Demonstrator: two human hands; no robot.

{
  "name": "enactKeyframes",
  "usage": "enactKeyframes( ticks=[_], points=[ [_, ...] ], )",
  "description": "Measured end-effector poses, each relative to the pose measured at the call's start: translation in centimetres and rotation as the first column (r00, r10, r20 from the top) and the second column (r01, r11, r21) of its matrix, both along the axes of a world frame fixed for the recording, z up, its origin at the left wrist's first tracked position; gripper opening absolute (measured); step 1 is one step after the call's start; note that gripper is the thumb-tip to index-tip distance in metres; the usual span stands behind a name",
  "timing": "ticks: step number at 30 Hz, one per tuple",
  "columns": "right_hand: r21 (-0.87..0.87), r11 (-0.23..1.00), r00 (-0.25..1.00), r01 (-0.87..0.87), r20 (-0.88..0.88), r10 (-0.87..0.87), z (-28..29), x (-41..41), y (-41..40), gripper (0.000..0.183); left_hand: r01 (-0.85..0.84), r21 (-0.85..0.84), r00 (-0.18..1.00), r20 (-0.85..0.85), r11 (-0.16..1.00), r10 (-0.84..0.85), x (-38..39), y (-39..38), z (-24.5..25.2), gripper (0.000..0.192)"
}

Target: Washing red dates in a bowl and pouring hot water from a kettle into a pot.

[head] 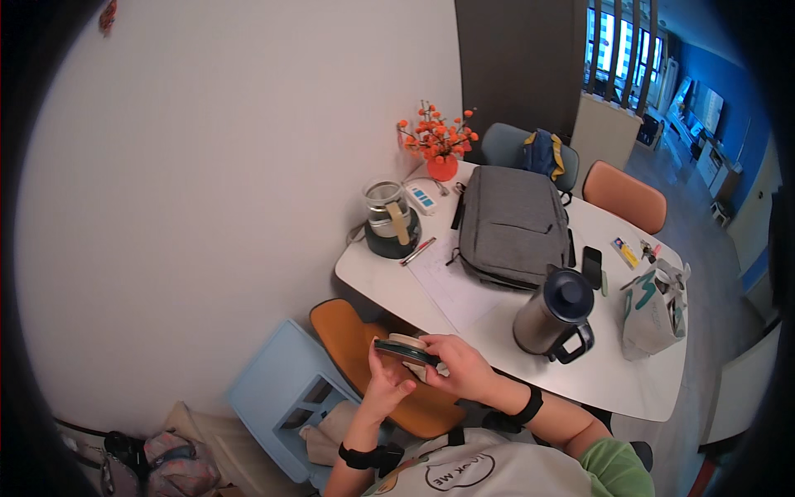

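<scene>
Both hands are in view, raised in front of me near the table's front edge. Between them is a round lid (407,351) with a dark green rim and a beige knob, tilted partly edge-on. My right hand (463,369) grips its right side, thumb below and fingers above. At its left edge, the fingers of my left hand (386,379) support it, the thumb standing apart from it. A glass kettle (388,214) with a beige handle sits lidless on a dark base, against the wall. Nearer my right arm stands a steel vacuum jug (546,317) with a dark lid and handle.
On the white table (633,385) are a grey backpack (512,223), paper (453,292), a pen (418,251), a power strip (421,197), a phone (592,267), a plastic bag (652,317) and a red vase (442,168). An orange chair (348,335) and blue plastic furniture (286,373) stand close by.
</scene>
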State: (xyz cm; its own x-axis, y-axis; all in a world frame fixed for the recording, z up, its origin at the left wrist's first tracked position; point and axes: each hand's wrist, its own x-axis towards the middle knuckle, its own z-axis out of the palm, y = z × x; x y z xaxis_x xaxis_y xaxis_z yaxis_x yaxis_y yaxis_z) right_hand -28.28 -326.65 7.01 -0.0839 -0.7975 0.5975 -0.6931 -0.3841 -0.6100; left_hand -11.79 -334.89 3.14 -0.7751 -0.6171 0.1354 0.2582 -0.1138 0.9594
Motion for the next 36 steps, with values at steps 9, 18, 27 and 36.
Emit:
enactKeyframes(
  ticks=[9,18,27,36],
  points=[
    [0.238,0.938,0.960,-0.253,-0.062,0.274,2.2,0.3,-5.2,0.045,-0.068,0.392,0.990,-0.087,0.917,0.110,1.3,-4.8,-1.3,0.076],
    [0.518,0.690,0.854,-0.506,0.194,0.482,5.9,-0.9,-12.4,0.064,0.353,0.221,0.931,-0.180,0.909,-0.318,1.9,-11.2,-1.4,0.071],
    [0.418,0.852,0.947,0.317,-0.083,-0.311,7.8,-13.6,-30.1,0.076,0.010,-0.694,0.827,0.410,0.720,0.384,0.2,-13.8,-6.4,0.044],
    [0.481,0.669,0.819,0.567,-0.413,-0.398,4.9,-15.8,-40.4,0.069,-0.117,-0.715,0.872,0.259,0.689,0.416,1.7,-13.4,-6.8,0.009]
  ],
)
